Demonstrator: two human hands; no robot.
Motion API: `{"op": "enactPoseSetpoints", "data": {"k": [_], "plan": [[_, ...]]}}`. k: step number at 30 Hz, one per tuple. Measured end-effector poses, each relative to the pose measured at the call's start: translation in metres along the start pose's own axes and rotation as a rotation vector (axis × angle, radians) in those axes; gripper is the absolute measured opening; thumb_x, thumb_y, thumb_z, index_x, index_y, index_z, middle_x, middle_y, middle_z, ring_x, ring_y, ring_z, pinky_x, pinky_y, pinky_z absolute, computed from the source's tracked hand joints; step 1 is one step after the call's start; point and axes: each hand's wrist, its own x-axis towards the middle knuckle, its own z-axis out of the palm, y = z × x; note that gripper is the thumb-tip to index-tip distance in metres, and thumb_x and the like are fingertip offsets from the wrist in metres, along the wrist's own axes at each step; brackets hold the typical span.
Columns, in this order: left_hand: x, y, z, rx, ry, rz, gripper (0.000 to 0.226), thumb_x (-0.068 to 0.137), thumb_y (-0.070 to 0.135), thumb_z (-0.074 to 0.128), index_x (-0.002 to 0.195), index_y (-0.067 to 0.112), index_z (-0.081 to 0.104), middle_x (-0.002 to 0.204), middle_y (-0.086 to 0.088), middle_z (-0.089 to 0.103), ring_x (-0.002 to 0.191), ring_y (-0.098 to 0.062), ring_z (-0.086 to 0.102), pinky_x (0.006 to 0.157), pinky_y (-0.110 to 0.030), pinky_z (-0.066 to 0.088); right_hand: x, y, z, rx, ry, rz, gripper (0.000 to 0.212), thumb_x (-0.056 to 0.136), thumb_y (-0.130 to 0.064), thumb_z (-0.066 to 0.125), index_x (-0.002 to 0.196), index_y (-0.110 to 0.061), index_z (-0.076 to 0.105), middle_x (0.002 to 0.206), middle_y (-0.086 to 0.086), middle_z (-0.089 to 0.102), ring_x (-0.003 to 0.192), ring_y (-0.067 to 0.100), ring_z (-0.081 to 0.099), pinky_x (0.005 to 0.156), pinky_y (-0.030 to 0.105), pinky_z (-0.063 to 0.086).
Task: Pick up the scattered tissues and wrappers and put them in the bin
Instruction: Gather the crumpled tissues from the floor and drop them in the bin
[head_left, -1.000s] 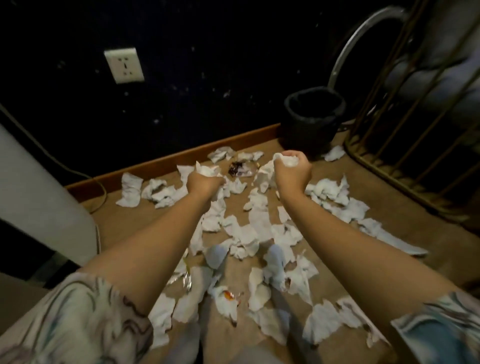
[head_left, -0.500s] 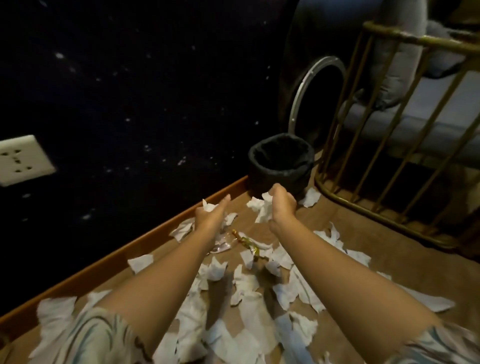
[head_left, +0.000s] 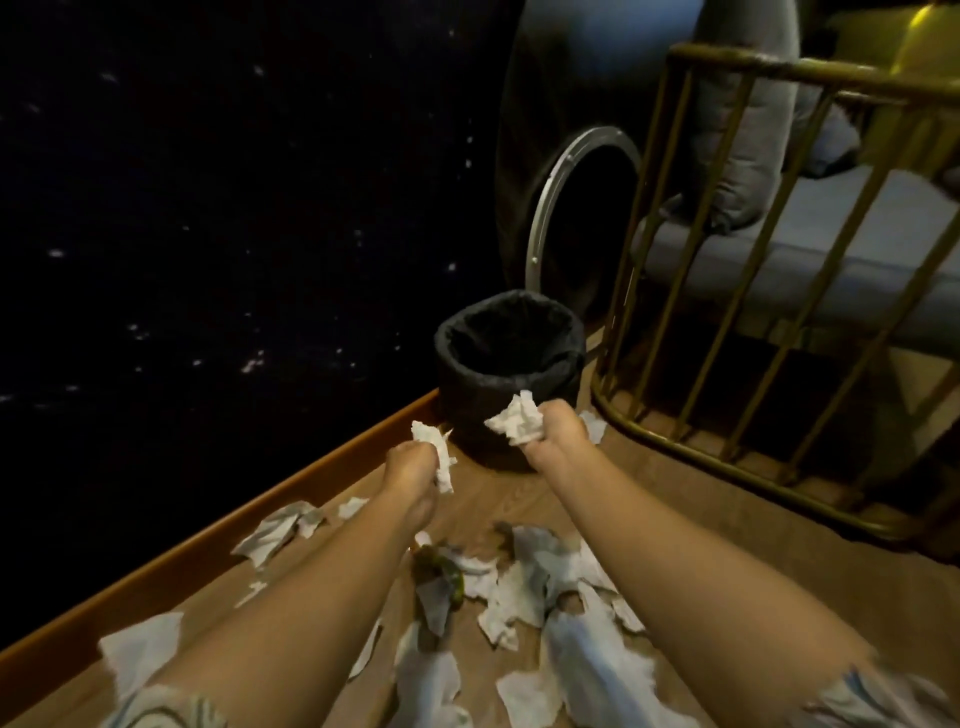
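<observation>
A black bin (head_left: 511, 358) lined with a dark bag stands on the brown floor by the wall. My right hand (head_left: 558, 434) is closed on a crumpled white tissue wad (head_left: 517, 421), held just in front of the bin's near wall, below its rim. My left hand (head_left: 410, 465) grips another white tissue (head_left: 436, 449) to the bin's lower left. Several torn white tissues (head_left: 524, 587) lie scattered on the floor under my forearms. A greenish wrapper (head_left: 439, 566) lies among them.
A brass-coloured railing (head_left: 737, 291) curves round to the right of the bin, with a grey mattress behind it. A round metal-rimmed opening (head_left: 576, 218) sits behind the bin. An orange skirting board (head_left: 208, 540) runs along the dark wall on the left.
Both hands have moved forward and up toward the bin with their tissues. The view has swung right and closer, so the wall socket is gone from sight.
</observation>
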Motion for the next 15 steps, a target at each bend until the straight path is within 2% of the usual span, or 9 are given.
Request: {"op": "enactPoseSetpoints", "data": {"k": [2, 3, 5, 7, 9, 10, 12, 15], "plan": [[0.010, 0.002, 0.007, -0.011, 0.013, 0.039, 0.033, 0.083, -0.012, 0.033, 0.105, -0.001, 0.056, 0.077, -0.015, 0.055, 0.064, -0.025, 0.053, 0.052, -0.027, 0.039, 0.026, -0.026, 0.019, 0.023, -0.108, -0.044, 0.050, 0.089, -0.008, 0.043, 0.138, 0.000, 0.044, 0.134, 0.016, 0.053, 0.120, 0.038, 0.055, 0.088, 0.041, 0.049], [0.018, 0.002, 0.008, -0.013, 0.023, 0.057, 0.033, 0.085, -0.010, 0.035, 0.109, 0.000, 0.056, 0.076, -0.015, 0.056, 0.062, -0.023, 0.052, 0.051, -0.026, 0.039, 0.037, -0.039, 0.029, 0.065, -0.174, -0.062, 0.044, 0.095, -0.013, 0.041, 0.137, -0.002, 0.046, 0.143, 0.015, 0.047, 0.129, 0.039, 0.047, 0.092, 0.042, 0.045], [0.031, -0.001, 0.010, -0.023, 0.008, 0.093, 0.033, 0.088, -0.006, 0.043, 0.117, 0.003, 0.056, 0.094, -0.018, 0.063, 0.073, -0.025, 0.058, 0.057, -0.029, 0.046, 0.036, -0.068, 0.047, 0.163, -0.280, -0.048, 0.040, 0.099, -0.038, 0.044, 0.126, -0.011, 0.055, 0.146, 0.008, 0.045, 0.131, 0.040, 0.042, 0.107, 0.049, 0.035], [0.039, -0.008, 0.008, -0.021, 0.021, 0.122, 0.029, 0.091, -0.003, 0.050, 0.117, 0.008, 0.055, 0.109, -0.018, 0.064, 0.093, -0.029, 0.063, 0.074, -0.038, 0.054, 0.037, -0.085, 0.052, 0.280, -0.356, -0.013, 0.063, 0.091, -0.062, 0.045, 0.131, -0.014, 0.053, 0.142, 0.012, 0.050, 0.128, 0.039, 0.047, 0.112, 0.056, 0.028], [0.044, -0.016, 0.003, -0.025, 0.027, 0.132, 0.032, 0.091, -0.002, 0.056, 0.119, 0.012, 0.053, 0.112, -0.014, 0.063, 0.102, -0.031, 0.064, 0.091, -0.044, 0.054, 0.042, -0.091, 0.050, 0.330, -0.404, -0.008, 0.078, 0.088, -0.073, 0.035, 0.142, -0.018, 0.044, 0.143, 0.014, 0.048, 0.134, 0.039, 0.041, 0.115, 0.058, 0.018], [0.044, -0.020, 0.001, -0.024, 0.018, 0.135, 0.034, 0.091, -0.001, 0.058, 0.121, 0.012, 0.054, 0.112, -0.013, 0.064, 0.103, -0.031, 0.064, 0.093, -0.045, 0.053, 0.048, -0.087, 0.047, 0.345, -0.412, 0.008, 0.078, 0.089, -0.073, 0.032, 0.144, -0.018, 0.042, 0.144, 0.014, 0.047, 0.136, 0.039, 0.039, 0.115, 0.059, 0.017], [0.043, -0.029, 0.000, -0.027, 0.002, 0.138, 0.034, 0.091, 0.000, 0.060, 0.122, 0.011, 0.056, 0.112, -0.013, 0.066, 0.101, -0.030, 0.066, 0.093, -0.044, 0.054, 0.055, -0.073, 0.038, 0.386, -0.390, 0.064, 0.069, 0.095, -0.064, 0.032, 0.143, -0.016, 0.042, 0.147, 0.015, 0.044, 0.135, 0.037, 0.041, 0.114, 0.058, 0.023], [0.042, -0.039, 0.002, -0.041, 0.042, 0.139, 0.032, 0.091, 0.003, 0.062, 0.122, 0.009, 0.057, 0.111, -0.014, 0.067, 0.097, -0.027, 0.067, 0.083, -0.037, 0.056, 0.063, -0.035, 0.008, 0.460, -0.266, 0.084, 0.058, 0.101, -0.040, 0.041, 0.150, -0.011, 0.028, 0.155, 0.016, 0.030, 0.139, 0.035, 0.035, 0.114, 0.047, 0.029]]}}
